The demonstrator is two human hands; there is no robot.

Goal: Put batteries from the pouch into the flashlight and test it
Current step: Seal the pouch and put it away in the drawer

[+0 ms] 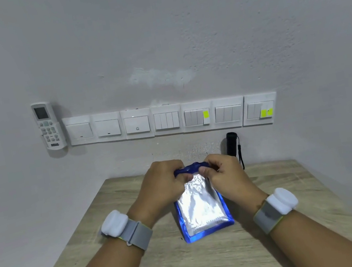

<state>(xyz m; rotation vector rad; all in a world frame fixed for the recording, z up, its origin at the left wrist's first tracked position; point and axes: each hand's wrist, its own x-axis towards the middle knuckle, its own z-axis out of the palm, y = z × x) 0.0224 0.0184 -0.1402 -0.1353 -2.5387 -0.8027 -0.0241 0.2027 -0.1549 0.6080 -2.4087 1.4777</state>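
Both forearms are reaching up-frame; left hand [164, 183] and right hand [220, 172] are pinching the pouch [201, 211] by its stiff blue top, its foil body looking limp, light, slippery.

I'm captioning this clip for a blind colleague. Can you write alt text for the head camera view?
Both hands, left hand and right hand, grip the blue top edge of a silver pouch above a wooden table. A black flashlight stands upright against the wall behind, beneath a row of light switches.
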